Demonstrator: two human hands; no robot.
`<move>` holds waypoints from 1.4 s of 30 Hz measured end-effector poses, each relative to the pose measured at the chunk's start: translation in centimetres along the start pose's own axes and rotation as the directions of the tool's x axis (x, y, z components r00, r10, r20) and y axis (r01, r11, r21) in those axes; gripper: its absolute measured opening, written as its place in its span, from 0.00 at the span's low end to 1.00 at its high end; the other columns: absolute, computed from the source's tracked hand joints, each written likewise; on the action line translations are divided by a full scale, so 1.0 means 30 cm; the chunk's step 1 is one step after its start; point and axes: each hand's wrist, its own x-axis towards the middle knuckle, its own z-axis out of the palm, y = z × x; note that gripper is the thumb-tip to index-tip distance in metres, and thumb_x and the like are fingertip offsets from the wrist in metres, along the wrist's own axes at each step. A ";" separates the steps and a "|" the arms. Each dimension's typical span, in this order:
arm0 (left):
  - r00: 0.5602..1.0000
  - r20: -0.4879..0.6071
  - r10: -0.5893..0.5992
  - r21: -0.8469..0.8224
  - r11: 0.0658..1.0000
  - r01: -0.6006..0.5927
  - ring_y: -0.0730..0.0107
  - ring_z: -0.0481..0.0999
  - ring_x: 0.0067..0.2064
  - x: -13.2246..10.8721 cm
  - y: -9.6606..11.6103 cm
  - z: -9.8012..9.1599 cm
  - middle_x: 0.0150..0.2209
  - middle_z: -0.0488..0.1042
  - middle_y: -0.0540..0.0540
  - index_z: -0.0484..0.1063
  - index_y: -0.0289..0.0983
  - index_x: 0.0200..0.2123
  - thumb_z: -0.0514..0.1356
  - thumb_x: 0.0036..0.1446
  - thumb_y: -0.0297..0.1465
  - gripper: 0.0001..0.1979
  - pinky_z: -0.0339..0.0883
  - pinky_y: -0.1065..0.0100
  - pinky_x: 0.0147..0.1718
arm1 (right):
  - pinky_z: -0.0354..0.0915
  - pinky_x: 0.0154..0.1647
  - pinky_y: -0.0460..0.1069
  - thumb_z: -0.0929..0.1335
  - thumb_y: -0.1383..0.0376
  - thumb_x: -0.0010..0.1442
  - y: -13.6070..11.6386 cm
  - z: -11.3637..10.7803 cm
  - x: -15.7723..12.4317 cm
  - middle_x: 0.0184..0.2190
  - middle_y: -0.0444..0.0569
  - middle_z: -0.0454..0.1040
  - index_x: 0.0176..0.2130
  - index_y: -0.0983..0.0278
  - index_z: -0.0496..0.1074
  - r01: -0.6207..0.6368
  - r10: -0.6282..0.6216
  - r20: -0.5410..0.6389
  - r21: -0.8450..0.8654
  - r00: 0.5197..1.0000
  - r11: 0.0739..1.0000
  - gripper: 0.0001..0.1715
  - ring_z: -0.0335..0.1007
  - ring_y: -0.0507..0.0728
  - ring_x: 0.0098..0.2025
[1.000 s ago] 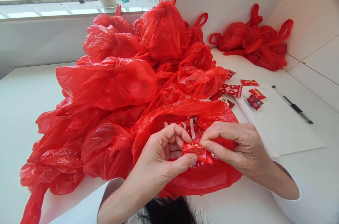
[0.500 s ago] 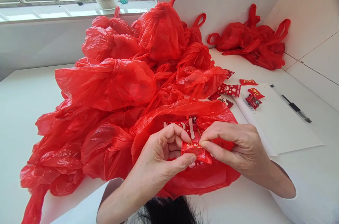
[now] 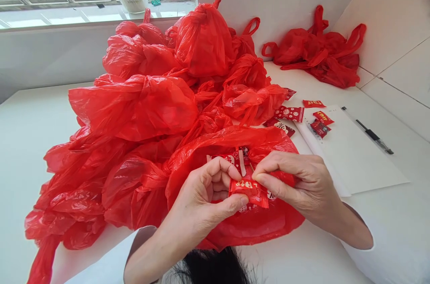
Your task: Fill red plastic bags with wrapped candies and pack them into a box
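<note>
Both hands pinch one small red candy packet (image 3: 249,190) with gold lettering, held just above an open red plastic bag (image 3: 235,230). My left hand (image 3: 204,194) grips its left end between thumb and forefinger. My right hand (image 3: 295,183) pinches its top right edge. Inside the bag's mouth more red and white packets (image 3: 237,158) show behind the fingers.
A big heap of tied red plastic bags (image 3: 161,91) fills the white table's middle and left. Loose red packets (image 3: 290,114) lie beside a white sheet (image 3: 356,158) at right, with a black pen (image 3: 371,134). More red bags (image 3: 322,53) sit in the far corner.
The packet has tipped up a little between the fingers, so its gold lettering now faces me. The hands stay in the same place.
</note>
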 end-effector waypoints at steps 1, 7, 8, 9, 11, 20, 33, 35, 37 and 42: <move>1.000 -0.009 -0.002 -0.002 1.000 0.002 0.79 0.68 0.30 -0.001 0.001 0.001 0.29 0.68 0.54 0.66 0.37 0.33 0.69 0.49 0.30 0.13 0.64 0.78 0.32 | 0.65 0.29 0.45 0.66 0.69 0.61 0.000 -0.002 0.000 0.27 0.43 0.76 0.32 0.61 0.72 -0.011 0.011 -0.007 0.015 1.000 1.000 0.06 0.69 0.49 0.26; 0.999 -0.049 -0.010 -0.037 0.999 0.008 0.80 0.67 0.29 0.000 0.000 0.000 0.28 0.68 0.54 0.66 0.37 0.33 0.70 0.49 0.30 0.14 0.64 0.79 0.30 | 0.70 0.39 0.46 0.72 0.60 0.55 -0.008 -0.009 -0.002 0.34 0.44 0.76 0.41 0.61 0.72 -0.144 0.133 0.078 0.163 0.988 0.976 0.13 0.73 0.52 0.35; 0.998 -0.055 -0.002 -0.036 0.999 0.000 0.80 0.67 0.29 0.001 -0.002 -0.001 0.28 0.68 0.54 0.66 0.37 0.33 0.69 0.49 0.30 0.14 0.64 0.79 0.30 | 0.71 0.39 0.46 0.73 0.61 0.54 -0.010 -0.007 -0.003 0.34 0.44 0.76 0.42 0.61 0.72 -0.175 0.159 0.107 0.165 0.981 0.971 0.14 0.73 0.52 0.35; 0.998 -0.062 0.009 -0.030 0.999 -0.011 0.80 0.67 0.30 0.001 -0.004 -0.002 0.29 0.68 0.54 0.66 0.37 0.33 0.69 0.49 0.31 0.14 0.64 0.79 0.30 | 0.71 0.38 0.46 0.73 0.62 0.54 -0.013 -0.004 -0.004 0.34 0.44 0.76 0.42 0.61 0.72 -0.203 0.183 0.132 0.165 0.974 0.965 0.15 0.73 0.52 0.35; 0.997 -0.068 0.025 -0.010 1.000 -0.025 0.80 0.67 0.31 0.002 -0.009 -0.004 0.30 0.69 0.54 0.65 0.37 0.33 0.69 0.50 0.31 0.14 0.64 0.79 0.32 | 0.70 0.34 0.44 0.72 0.65 0.55 -0.015 0.004 -0.005 0.34 0.44 0.76 0.42 0.61 0.71 -0.235 0.207 0.167 0.170 0.964 0.957 0.13 0.72 0.51 0.34; 0.971 -0.079 0.225 0.449 0.878 -0.167 0.75 0.73 0.34 -0.010 -0.018 -0.012 0.33 0.73 0.53 0.69 0.40 0.35 0.61 0.59 0.34 0.05 0.67 0.74 0.36 | 0.70 0.32 0.43 0.68 0.69 0.58 0.007 0.022 -0.004 0.32 0.43 0.74 0.39 0.61 0.71 -0.339 0.285 0.222 0.265 0.932 0.903 0.06 0.71 0.49 0.31; 0.959 -0.091 0.267 0.611 0.776 -0.158 0.77 0.73 0.30 -0.011 0.017 -0.016 0.28 0.77 0.55 0.77 0.41 0.33 0.63 0.57 0.31 0.03 0.64 0.78 0.32 | 0.60 0.26 0.42 0.69 0.68 0.54 0.028 0.020 -0.002 0.29 0.40 0.68 0.35 0.61 0.72 -0.528 0.415 0.336 0.400 0.845 0.749 0.05 0.59 0.46 0.25; 0.978 -0.097 0.186 0.520 0.847 -0.110 0.77 0.72 0.31 -0.009 0.021 -0.018 0.29 0.76 0.54 0.77 0.40 0.32 0.63 0.57 0.34 0.05 0.64 0.78 0.33 | 0.58 0.25 0.43 0.69 0.68 0.54 0.027 0.017 0.001 0.27 0.40 0.67 0.34 0.61 0.73 -0.542 0.429 0.337 0.416 0.838 0.731 0.04 0.57 0.46 0.25; 0.989 -0.091 0.116 0.413 0.908 -0.068 0.77 0.71 0.31 -0.008 0.025 -0.020 0.29 0.75 0.54 0.77 0.39 0.32 0.62 0.57 0.35 0.07 0.64 0.78 0.32 | 0.57 0.26 0.44 0.70 0.67 0.53 0.025 0.014 0.005 0.27 0.41 0.67 0.34 0.61 0.73 -0.566 0.448 0.351 0.425 0.822 0.706 0.04 0.57 0.47 0.25; 0.999 -0.044 0.020 0.157 0.988 -0.013 0.80 0.69 0.29 -0.005 0.034 -0.020 0.27 0.74 0.53 0.76 0.35 0.29 0.62 0.59 0.35 0.10 0.61 0.81 0.29 | 0.55 0.25 0.45 0.70 0.65 0.51 0.019 0.012 0.010 0.26 0.42 0.67 0.32 0.62 0.73 -0.607 0.475 0.380 0.438 0.794 0.664 0.05 0.57 0.48 0.25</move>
